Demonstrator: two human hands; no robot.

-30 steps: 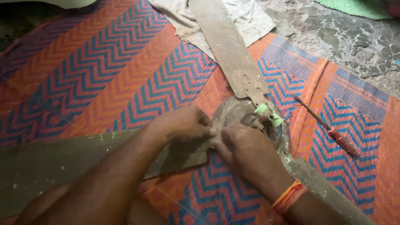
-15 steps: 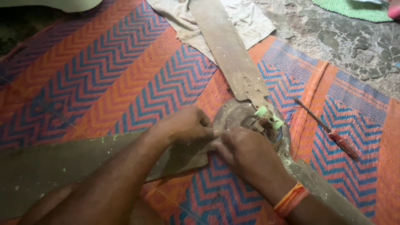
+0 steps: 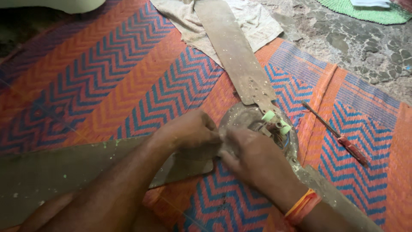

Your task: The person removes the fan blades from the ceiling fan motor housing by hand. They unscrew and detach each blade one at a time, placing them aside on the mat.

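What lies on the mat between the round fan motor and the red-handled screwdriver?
In the head view, only bare mat lies between the fan motor and the screwdriver.

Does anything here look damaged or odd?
The fan hub lies open on the mat, wires and pale green parts exposed. Both hands meet at its rim. The blades look grimy, paint-flecked.

I sit over a woven mat (image 3: 107, 81) of orange and blue zigzag bands that covers most of the ground before me. Beyond its far edge lies a grey, mottled stone floor (image 3: 365, 47), with a green mat (image 3: 365, 10) at the top right corner and a pale, stained cloth (image 3: 257, 21) spread across the join. The light is dim and even.
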